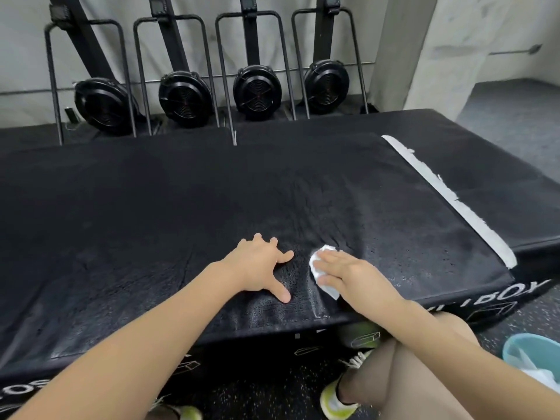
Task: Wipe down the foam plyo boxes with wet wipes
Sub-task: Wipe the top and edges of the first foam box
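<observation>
Up front, a black foam plyo box (212,207) fills most of the view, its top wet and shiny near the front edge. Another box (454,153) sits just behind it, with white tape (448,195) along the seam. Left hand (260,268) rests flat, fingers (283,256) spread apart. Right hand (351,272) presses a crumpled white wet wipe (321,268) under straight fingers (330,259). A blue bucket (515,350) stands on the floor at right.

White wet wipe (321,272) lies crumpled on black plyo box (181,207).
</observation>
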A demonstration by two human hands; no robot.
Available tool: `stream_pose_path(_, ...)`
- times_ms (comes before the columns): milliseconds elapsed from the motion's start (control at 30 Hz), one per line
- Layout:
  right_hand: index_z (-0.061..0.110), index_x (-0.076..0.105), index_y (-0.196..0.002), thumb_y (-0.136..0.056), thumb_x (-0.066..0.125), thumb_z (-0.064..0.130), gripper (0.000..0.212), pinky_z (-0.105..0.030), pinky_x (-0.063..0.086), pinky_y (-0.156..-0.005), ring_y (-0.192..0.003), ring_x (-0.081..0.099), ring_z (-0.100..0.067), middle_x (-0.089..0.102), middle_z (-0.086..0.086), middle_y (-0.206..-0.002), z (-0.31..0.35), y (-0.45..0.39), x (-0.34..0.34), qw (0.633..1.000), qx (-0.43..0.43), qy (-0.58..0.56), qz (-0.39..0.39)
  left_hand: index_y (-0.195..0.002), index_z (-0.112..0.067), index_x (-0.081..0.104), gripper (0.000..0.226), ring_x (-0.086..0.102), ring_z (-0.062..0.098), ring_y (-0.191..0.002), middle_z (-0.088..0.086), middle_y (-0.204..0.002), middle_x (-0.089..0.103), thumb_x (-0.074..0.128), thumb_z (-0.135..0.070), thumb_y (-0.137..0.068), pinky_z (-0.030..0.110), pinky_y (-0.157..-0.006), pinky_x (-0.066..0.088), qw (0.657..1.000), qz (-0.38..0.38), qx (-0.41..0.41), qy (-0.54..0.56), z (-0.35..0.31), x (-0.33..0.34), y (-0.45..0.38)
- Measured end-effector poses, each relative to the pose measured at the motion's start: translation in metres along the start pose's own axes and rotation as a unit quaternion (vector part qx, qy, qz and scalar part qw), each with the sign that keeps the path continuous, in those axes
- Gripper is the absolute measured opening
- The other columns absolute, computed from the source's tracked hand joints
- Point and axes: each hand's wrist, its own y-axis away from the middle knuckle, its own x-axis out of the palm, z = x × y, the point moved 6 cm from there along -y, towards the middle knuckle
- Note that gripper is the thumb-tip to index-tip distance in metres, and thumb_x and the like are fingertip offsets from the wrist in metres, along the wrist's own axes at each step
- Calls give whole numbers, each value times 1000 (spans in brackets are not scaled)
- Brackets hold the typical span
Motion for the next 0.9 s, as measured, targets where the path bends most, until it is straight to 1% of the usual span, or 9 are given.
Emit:
stream_pose_path(133,24,67,-93,-87,74,19,10,-21,50,-79,-99,62,-10,63,11,-106,22,14,-3,993,-40,97,-44,-160,-36,17,103,14,40,-149,11,-163,22,61,-78,-77,57,-119,21,1000,-9,6,-18,1,9,2)
stream_pose_path(267,24,73,-88,-78,79,20,13,-19,32,-105,-103,62,-9,66,11,-98,46,28,11,972,-127,194,-46,-161,-36,13,103,6,40,-151,11,-166,16,59,-78,-79,58,-121,13,1000,-18,9,-18,2,13,2)
stream_pose_path(333,28,76,-93,-83,72,26,12,-20,29,-107,-107,60,-6,69,12,-103,28,9,16,971,-112,202,-66,-161,-36,13,103,6,38,-152,11,-166,15,59,-78,-79,58,-122,12,1000,-17,8,-12,4,12,0)
stream_pose_path(467,28,77,-104,-91,33,45,48,-26,50,-93,-106,66,-12,72,9,-112,-11,-45,5,983,15,167,-77,-161,-37,12,103,2,39,-153,11,-168,11,59,-78,-78,58,-122,9,1000,-8,10,-4,6,12,-1)
stream_pose_path(533,25,76,-94,-93,40,39,39,-26,56,-78,-96,68,-16,72,5,-104,-23,-57,-1,982,45,168,-72,-160,-38,12,103,1,38,-153,10,-168,11,58,-78,-79,58,-122,8,1000,-9,13,-3,6,12,-1)
stream_pose_path(600,24,68,-81,-88,64,22,8,-25,52,-70,-91,61,-13,65,6,-99,-20,-55,-1,979,7,187,-76,-160,-38,11,103,-1,37,-154,9,-168,9,58,-78,-79,58,-123,6,1000,-8,14,-3,5,14,-1)
stream_pose_path(633,25,64,-80,-85,70,16,12,-24,48,-70,-90,57,-12,61,8,-100,-14,-50,3,981,-19,180,-67,-160,-38,10,103,-2,37,-154,9,-168,9,57,-79,-79,58,-123,5,1000,-8,14,-3,6,15,-1)
stream_pose_path(800,24,62,-110,-105,39,27,24,-26,44,-97,-110,53,-10,55,13,-116,0,-41,24,992,-75,102,-24,-161,-38,9,104,-2,38,-154,10,-169,8,57,-79,-78,57,-123,6,1000,-7,17,-12,6,14,-4)
stream_pose_path(900,33,65,-109,-102,42,31,24,-18,37,-99,-107,50,2,58,19,-115,-11,-73,20,982,-85,163,-39,-160,-38,10,104,-2,38,-154,9,-169,8,57,-81,-77,57,-123,7,1000,3,18,-9,6,11,-3)
